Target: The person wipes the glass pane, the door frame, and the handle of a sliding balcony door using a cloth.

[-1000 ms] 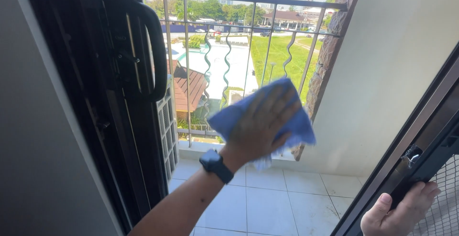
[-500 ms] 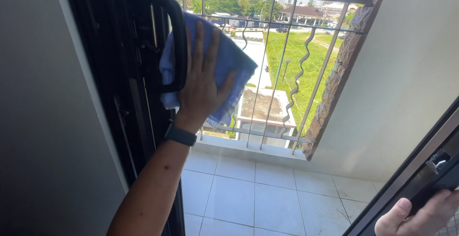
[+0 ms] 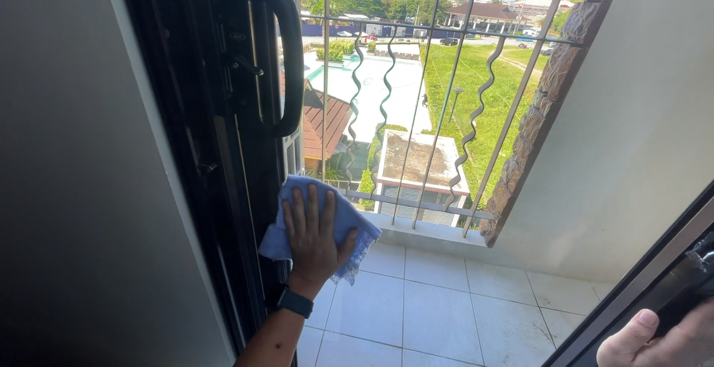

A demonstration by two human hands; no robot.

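The dark sliding door frame (image 3: 216, 151) fills the left, its long curved handle (image 3: 286, 55) now well above the fingers. Half a second ago the left hand (image 3: 312, 237) pressed the blue cloth (image 3: 346, 222) high beside that handle; it has since dropped to the lower part of the pane, so the wipe has travelled down the glass along the frame's edge. The fingers (image 3: 309, 203) lie spread and flat, palm pinning the cloth against the glass rather than gripping it, with a dark watch (image 3: 296, 301) on the wrist below.

Beyond the fingers stands the balcony railing (image 3: 431, 99) with wavy bars, and under it the pale tiled floor (image 3: 446, 307). To the right of the fingers the pane runs open and unobstructed as far as the second dark frame (image 3: 647, 278); to their left the door frame sits close, leaving little room that way.

At the lower right corner the right hand (image 3: 654, 337) rests on that second frame, only partly in view; I cannot tell whether its fingers are closed around it.
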